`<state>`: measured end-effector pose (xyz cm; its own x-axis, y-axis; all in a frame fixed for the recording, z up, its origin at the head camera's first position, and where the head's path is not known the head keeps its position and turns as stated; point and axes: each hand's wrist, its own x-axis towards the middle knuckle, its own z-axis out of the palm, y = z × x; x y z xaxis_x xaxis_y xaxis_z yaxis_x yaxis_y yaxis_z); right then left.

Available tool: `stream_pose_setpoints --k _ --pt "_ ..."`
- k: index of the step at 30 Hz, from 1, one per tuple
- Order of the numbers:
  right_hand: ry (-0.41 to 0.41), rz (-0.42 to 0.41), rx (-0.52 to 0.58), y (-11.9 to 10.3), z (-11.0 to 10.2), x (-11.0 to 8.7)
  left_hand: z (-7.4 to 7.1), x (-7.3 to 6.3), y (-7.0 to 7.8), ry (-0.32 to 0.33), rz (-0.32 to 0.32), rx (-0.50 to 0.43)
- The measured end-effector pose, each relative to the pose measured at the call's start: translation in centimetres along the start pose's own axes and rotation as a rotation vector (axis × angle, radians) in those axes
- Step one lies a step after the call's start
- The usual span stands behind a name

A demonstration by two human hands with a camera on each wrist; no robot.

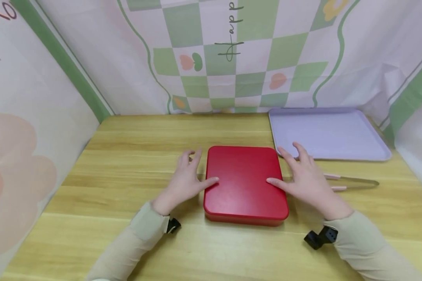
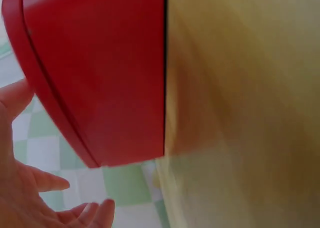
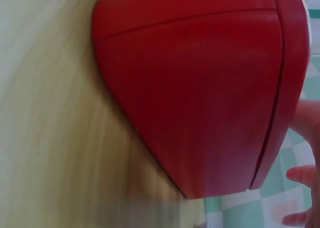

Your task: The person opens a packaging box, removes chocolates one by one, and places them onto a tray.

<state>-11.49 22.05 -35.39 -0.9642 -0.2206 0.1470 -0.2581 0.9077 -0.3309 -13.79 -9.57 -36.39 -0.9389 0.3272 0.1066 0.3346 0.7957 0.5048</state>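
Here, spread hands (image 1: 184, 177) (image 1: 307, 177) flank a red box (image 1: 244, 183), tongs (image 1: 360, 180) and lilac tray (image 1: 327, 130) nearby.

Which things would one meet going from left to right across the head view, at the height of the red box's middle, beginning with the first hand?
Left hand → red box → right hand → pink-handled tongs.

The left arm (image 1: 126, 242) and the right arm (image 1: 362, 242) angle inward over the tabletop (image 1: 98, 183) toward its far edge. The left hand (image 1: 184, 178) and the right hand (image 1: 308, 181) stand apart, thumbs (image 1: 208, 182) stretched toward each other, the other fingers (image 1: 195, 159) spread and loosely bent, pointing toward that far edge
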Motion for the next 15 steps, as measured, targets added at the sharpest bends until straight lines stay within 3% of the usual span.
stream_pose_setpoints --k 7,15 --pt "-0.127 0.098 0.233 -0.7 0.4 0.3 0.2 0.3 0.8 -0.129 -0.08 -0.063" --pt "-0.189 0.135 0.39 -1.0 0.7 0.7 0.0 0.5 1.1 -0.196 -0.106 -0.195"
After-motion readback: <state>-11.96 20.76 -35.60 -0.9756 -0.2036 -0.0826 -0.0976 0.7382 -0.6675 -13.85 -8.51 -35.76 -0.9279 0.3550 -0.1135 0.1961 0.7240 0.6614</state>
